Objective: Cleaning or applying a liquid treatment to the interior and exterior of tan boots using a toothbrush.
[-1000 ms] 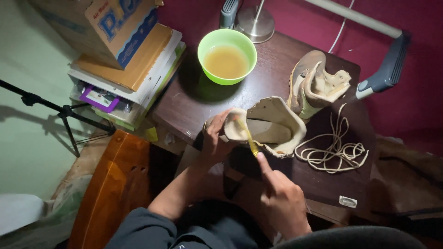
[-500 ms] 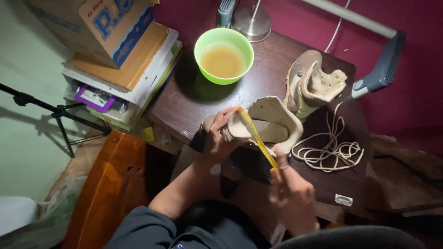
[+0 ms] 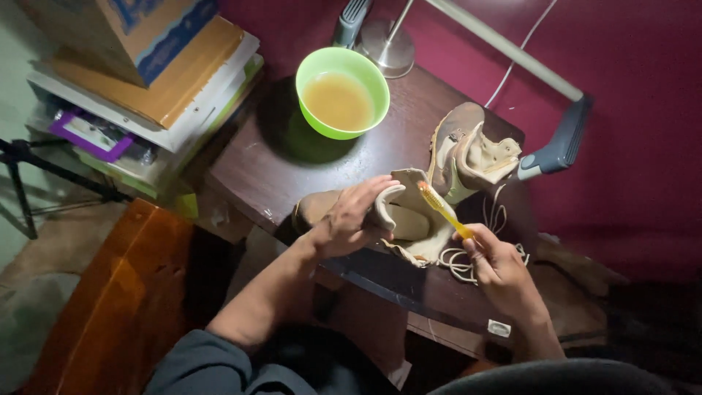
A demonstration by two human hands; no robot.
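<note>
At table edge [image 3: 380,281], boot [image 3: 409,219] in hands [image 3: 351,219]

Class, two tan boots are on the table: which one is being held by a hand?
The nearer boot, gripped by the left hand while the right hand brings a yellow toothbrush to it; the far boot stands untouched.

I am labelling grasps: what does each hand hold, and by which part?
Right hand: yellow plastic toothbrush, by its handle end. Left hand: tan suede boot, gripped over its upper.
</note>
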